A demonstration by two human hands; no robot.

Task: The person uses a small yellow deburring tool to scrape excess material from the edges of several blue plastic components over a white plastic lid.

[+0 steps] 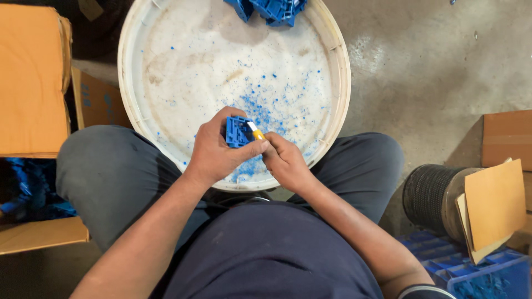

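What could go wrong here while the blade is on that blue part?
The yellow knife in the right hand works close to the left hand gripping the blue part; a slip might cut the thumb. Blue shavings could scatter past the white tub.

**Workshop floor and surroundings, seen from above**

A grey concrete floor (438, 61), scuffed and stained, fills the upper right. Open cardboard boxes (30, 77) stand at left, one showing blue contents. At right lie a dark ribbed roll (429, 194), a loose cardboard sheet (493, 205) and a blue plastic crate (476, 274). Light is even and soft.
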